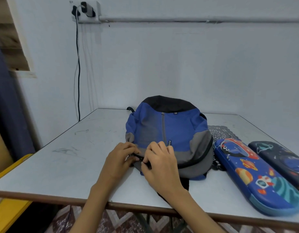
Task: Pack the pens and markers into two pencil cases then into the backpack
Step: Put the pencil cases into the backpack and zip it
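A blue, grey and black backpack lies flat in the middle of the table, its top end toward me. My left hand pinches the fabric at the backpack's near edge beside the dark zipper. My right hand pinches the zipper pull just to the right of it. Two closed pencil cases lie to the right: a bright blue one with planets and a rocket, and a dark navy one partly cut off at the frame's edge. No loose pens or markers are visible.
The grey table stands against a pale wall. A dark patterned mat lies under the backpack's right side. A cable hangs from a wall socket at the back left. A yellow object sits beside the table's left edge.
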Motion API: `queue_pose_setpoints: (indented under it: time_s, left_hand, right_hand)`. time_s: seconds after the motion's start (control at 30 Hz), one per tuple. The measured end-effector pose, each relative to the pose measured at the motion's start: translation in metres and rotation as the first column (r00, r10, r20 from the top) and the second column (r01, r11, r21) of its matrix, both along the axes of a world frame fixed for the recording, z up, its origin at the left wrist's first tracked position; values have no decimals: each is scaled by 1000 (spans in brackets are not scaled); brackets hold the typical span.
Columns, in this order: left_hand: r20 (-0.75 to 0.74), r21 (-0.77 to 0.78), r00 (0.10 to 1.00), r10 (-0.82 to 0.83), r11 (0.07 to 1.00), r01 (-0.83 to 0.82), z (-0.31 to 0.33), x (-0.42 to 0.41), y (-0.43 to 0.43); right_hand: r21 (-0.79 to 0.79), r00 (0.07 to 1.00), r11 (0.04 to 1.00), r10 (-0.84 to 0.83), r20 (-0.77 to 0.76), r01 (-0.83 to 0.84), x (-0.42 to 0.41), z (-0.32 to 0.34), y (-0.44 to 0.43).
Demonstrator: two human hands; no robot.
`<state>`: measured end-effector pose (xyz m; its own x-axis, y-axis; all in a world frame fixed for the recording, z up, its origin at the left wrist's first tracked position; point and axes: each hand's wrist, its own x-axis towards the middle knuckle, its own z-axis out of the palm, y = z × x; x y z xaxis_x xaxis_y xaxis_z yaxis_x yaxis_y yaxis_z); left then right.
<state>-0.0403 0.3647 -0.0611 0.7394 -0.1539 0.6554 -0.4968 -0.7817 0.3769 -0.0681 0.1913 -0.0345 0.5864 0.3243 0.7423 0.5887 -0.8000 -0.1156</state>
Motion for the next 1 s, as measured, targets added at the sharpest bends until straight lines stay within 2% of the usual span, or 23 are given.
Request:
queue_pose_setpoints:
  time_s: [0.2,0.3,0.6,0.7,0.77,0.93,1.0]
  left_hand:
    - [-11,-40,1000,-20,999,19,0,2,1]
    - [-27,-78,1000,-15,997,13,0,0,0]
    - [-7,-73,999,40,997,-40,-2,-2,-4]
    - [127,-5,987,96,995,-96,5,-8,-12]
    - [187,52,981,57,996,-68,12,-17,-29]
    - [124,251,982,-142,962,107,20,-20,-84]
    - [126,274,976,-180,951,140,17,-15,-92]
  right_hand:
    - [164,992,986,-4,-129,25,-13,-3,-39]
    - [188,987,979,-51,-152,80,-19,-2,-69]
    - [-5,935,945,-323,-145,326,-27,2,-127]
    - [-34,940,947,-320,-117,318,-26,0,-126]
    - [-42,948,952,-305,-89,302,-24,1,-125]
    - [-140,950,944,-309,-52,299,-19,8,-126]
    - [-203,941,927,-333,-64,314,-17,11,-128]
